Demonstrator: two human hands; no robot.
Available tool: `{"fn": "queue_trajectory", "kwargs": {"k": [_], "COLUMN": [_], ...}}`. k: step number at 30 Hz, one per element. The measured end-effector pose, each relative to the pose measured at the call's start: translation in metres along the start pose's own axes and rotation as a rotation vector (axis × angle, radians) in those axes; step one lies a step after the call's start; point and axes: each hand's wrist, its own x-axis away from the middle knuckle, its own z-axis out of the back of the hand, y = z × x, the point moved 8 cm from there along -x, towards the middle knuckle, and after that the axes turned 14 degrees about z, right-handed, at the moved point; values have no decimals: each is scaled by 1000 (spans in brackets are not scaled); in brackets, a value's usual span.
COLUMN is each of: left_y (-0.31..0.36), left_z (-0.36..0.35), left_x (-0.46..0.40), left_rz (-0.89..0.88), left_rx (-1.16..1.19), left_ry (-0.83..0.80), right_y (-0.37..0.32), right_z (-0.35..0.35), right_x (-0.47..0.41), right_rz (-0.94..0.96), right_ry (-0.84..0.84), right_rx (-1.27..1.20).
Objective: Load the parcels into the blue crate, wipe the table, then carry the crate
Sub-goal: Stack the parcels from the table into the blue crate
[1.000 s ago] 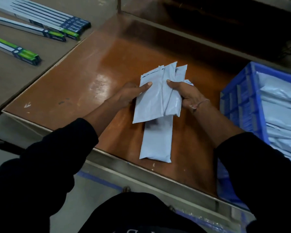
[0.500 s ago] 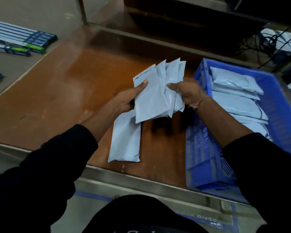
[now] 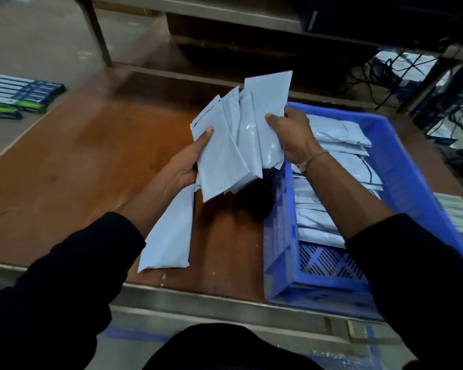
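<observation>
A bundle of grey plastic parcels (image 3: pixel 238 140) is held upright above the brown table (image 3: pixel 91 161), close to the crate's left wall. My left hand (image 3: pixel 187 164) grips the bundle's left side, thumb on the front. My right hand (image 3: pixel 292 134) grips its right side at the crate's edge. One more grey parcel (image 3: pixel 169 233) lies flat on the table near the front edge, below my left wrist. The blue crate (image 3: pixel 281 236) stands on the right part of the table with several grey parcels (image 3: pixel 337 156) stacked inside.
Long boxes with dark blue and green ends (image 3: pixel 19 94) lie on the floor at the left. A metal shelf frame (image 3: pixel 187 12) rises behind the table. Cables (image 3: pixel 385 76) hang at the back right. A paper sheet (image 3: pixel 457 214) lies right of the crate.
Both hands lifted the bundle off the table and carried it right, up to the crate's edge. One parcel stayed flat on the table. The view swung right, showing more of the crate.
</observation>
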Motion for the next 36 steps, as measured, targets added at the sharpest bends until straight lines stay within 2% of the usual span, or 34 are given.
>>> {"fn": "queue_trajectory", "kwargs": {"k": [5,10,14,17,19,21,25,28,30,34,36], "left_y": [0,2,6,2,-1,-2,-4,-5,-5,-4,-4], "left_z": [-19,-38,-46,-50,-50,-49,-47,-50,-51,-56,-60], "left_x": [-4,-7,-11,-10,-10,-10,-12,-11,-11,-8,-7], "left_rz": [-13,-32,-60,-19,-8,-17,-21,-26,-36,-39,-42], "left_rx": [-39,-65,-59,-73,-91,-105,-92,-73,-68,-84,-90], "left_ry": [-41,-58,-42,-55,-40,-27,-47,-67,-74,-83,-84], "right_y": [-18,-5,17,43,60,74,80,79,81,67,58], "right_z": [64,135,168,169,163,161,155,148,140,137,145], "right_x": [-6,11,34,50,59,60,63,59,54,55,53], "right_rz": [42,47,8,-147,-286,-344,-365,-364,-392,-423,-373], "right_ry": [121,378,483,501,479,437,409,413,353,118,-9], "right_rx": [-19,6,171,196,162,180,188,66,12,324,568]}}
